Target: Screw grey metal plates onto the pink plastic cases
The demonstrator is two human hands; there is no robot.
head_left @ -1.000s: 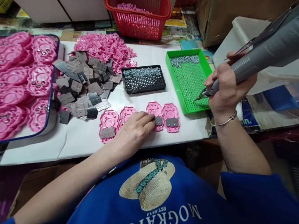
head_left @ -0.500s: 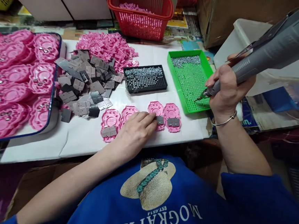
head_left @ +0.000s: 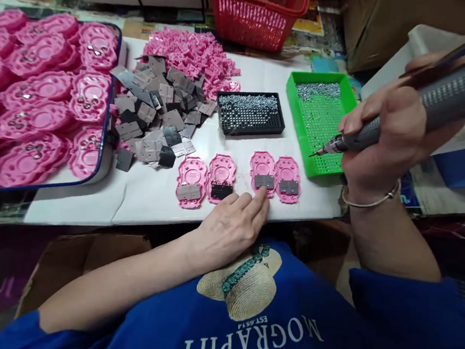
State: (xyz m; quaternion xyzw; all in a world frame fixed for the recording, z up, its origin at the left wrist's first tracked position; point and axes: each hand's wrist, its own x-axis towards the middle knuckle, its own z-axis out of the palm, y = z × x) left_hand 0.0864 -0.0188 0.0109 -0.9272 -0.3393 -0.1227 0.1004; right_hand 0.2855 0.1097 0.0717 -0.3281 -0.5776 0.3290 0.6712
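My right hand (head_left: 394, 134) grips a grey electric screwdriver (head_left: 453, 93). Its bit points down and left over the near left part of a green perforated tray (head_left: 316, 170) with small screws; whether a screw sits on the tip is too small to tell. At the table's front edge, my left hand (head_left: 232, 226) holds nothing, its index fingertip on a grey metal plate (head_left: 264, 181) lying in a pink plastic shell (head_left: 263, 160). Right beside that stands another pink shell (head_left: 287, 166) with a grey plate. Two more lie left, one with a silvery plate (head_left: 189, 192), one with a black plate (head_left: 221, 191).
A black perforated tray (head_left: 249, 127) of screws lies mid-table. Behind it are loose grey plates (head_left: 174, 119) and small pink parts (head_left: 194, 54). A blue-rimmed tray (head_left: 110, 104) of pink shells fills the left. At the back stand a red basket (head_left: 249, 21) and a cardboard box (head_left: 363, 28).
My left hand has slid right and towards the table's front edge, uncovering the shell with the black plate. The screwdriver stays over the green tray. The whole view has shifted.
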